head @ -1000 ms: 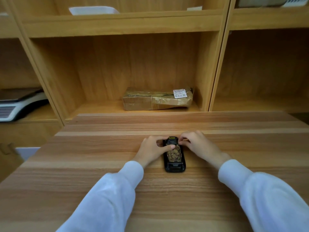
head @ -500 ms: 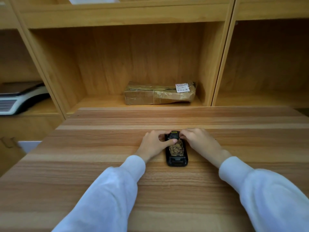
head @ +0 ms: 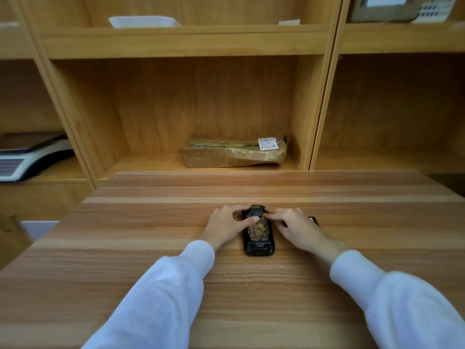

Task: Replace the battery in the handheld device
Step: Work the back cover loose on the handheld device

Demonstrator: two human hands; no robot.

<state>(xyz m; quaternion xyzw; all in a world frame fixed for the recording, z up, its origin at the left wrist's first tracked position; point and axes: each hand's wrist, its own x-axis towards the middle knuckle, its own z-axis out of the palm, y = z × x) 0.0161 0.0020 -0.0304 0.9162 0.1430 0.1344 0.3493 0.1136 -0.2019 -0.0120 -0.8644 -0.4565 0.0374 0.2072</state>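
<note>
A black handheld device lies flat on the wooden table, long axis pointing away from me. Its middle shows a brownish patterned panel. My left hand grips the device's upper left side, thumb laid across the panel's top. My right hand holds the upper right side, fingertips on the device's top end. A small flat black piece lies on the table just behind my right hand, mostly hidden by it.
Wooden shelves stand behind the table. A taped cardboard parcel lies in the middle bay. A weighing scale sits in the left bay. A white tray and a box rest on the upper shelf.
Both hands have stayed on the device's top end. My head has tilted, so the scene shifts in view, and the black piece behind my right hand has come into sight.
</note>
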